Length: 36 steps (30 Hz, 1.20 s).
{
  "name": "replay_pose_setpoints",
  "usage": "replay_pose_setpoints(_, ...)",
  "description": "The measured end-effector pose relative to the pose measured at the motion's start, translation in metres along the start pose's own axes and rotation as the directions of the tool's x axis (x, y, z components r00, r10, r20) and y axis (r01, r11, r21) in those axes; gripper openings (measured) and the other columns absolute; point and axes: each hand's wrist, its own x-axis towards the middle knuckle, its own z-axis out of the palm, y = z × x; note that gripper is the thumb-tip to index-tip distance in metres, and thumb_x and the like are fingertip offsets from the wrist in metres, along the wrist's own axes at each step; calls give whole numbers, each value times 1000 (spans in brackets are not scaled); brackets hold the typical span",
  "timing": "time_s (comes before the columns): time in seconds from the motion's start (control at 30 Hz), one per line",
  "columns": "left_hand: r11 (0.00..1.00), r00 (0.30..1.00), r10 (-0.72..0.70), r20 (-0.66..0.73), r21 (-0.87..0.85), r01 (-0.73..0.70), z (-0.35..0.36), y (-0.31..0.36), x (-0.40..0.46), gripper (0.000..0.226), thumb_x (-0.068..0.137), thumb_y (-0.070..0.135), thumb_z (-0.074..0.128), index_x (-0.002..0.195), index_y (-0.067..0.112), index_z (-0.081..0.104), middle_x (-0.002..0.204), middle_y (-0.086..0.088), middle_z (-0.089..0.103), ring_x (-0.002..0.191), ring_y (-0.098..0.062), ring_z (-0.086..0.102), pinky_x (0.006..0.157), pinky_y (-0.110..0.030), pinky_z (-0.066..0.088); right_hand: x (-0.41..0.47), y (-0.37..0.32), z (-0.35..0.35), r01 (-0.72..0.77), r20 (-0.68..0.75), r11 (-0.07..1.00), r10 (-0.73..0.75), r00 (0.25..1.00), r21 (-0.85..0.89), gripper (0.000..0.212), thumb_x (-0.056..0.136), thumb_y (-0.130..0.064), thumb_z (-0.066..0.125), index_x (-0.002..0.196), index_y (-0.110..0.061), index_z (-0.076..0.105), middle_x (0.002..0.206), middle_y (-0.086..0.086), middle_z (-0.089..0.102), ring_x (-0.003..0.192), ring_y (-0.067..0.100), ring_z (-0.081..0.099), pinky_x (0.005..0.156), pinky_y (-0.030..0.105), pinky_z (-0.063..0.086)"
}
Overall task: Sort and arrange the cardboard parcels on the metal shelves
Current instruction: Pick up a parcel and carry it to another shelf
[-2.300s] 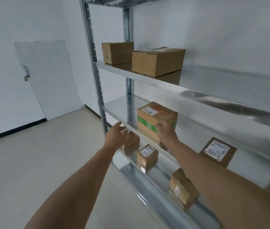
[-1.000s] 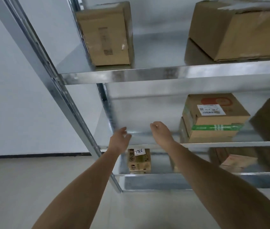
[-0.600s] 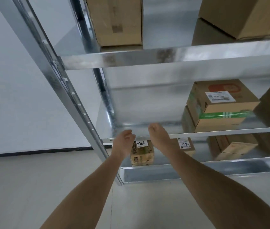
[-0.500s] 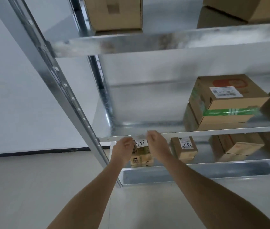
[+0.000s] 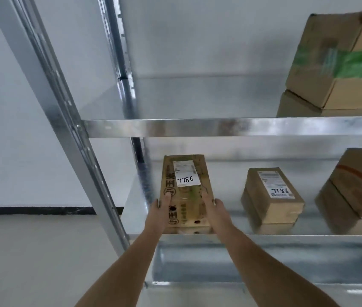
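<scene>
Gripping the flat parcel (image 5: pixel 185 191) marked 7786 at centre frame, left hand (image 5: pixel 159 212) and right hand (image 5: pixel 216 210) clasping its near sides, thumbs lying on top. Sitting on the lower shelf (image 5: pixel 286 239) (lower right): a smaller labelled parcel (image 5: pixel 271 196). Resting at upper right: a green-taped box (image 5: pixel 339 60).

Plain white wall (image 5: pixel 20 107), black baseboard (image 5: pixel 31 210) along its foot, pale smooth floor (image 5: pixel 31 262), even light

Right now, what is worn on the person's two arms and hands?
Nothing visible is worn. The left hand and the right hand have no gloves, rings or watch, and both forearms are bare, with no sleeves reaching into the picture.
</scene>
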Motion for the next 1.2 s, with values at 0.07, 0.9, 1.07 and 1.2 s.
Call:
replay_pose_setpoints(0.07, 983, 999, 29, 14, -181, -26, 9, -18, 17, 50, 93, 68, 55, 114, 24, 69, 97, -2, 80, 94, -27, 76, 95, -51, 58, 17, 11, 4, 14, 73, 996, -21, 997, 93, 65, 99, -66, 40, 141, -16, 50, 134, 6, 62, 106, 22, 57, 87, 32, 44)
replay_pose_setpoints(0.9, 819, 922, 366, 129, -515, -253, -1, -78, 16, 54, 85, 15, 65, 138, 12, 54, 120, -5, 75, 105, -16, 74, 76, -23, 61, 49, 81, -3, 304, 331, 850, -462, 822, 430, 55, 89, -39, 66, 142, -35, 51, 135, -7, 66, 130, 19, 58, 115, 53, 39)
replay_pose_setpoints(1.07, 800, 909, 398, 128, -534, -275, -8, -88, 25, 67, 78, 7, 71, 141, 15, 51, 127, -10, 71, 115, -24, 70, 84, -28, 61, 51, 83, -9, 264, 364, 866, -431, 826, 425, 40, 99, -20, 58, 138, -29, 52, 127, -9, 70, 125, 12, 60, 97, 27, 47)
replay_pose_setpoints(1.2, 784, 904, 407, 130, -557, -273, -7, -92, 36, 66, 83, 8, 71, 145, 14, 49, 131, -11, 69, 120, -26, 67, 93, -31, 60, 49, 79, -8, 310, 381, 873, -451, 807, 378, 46, 91, -40, 62, 137, -37, 52, 128, -17, 68, 124, 3, 59, 92, 21, 44)
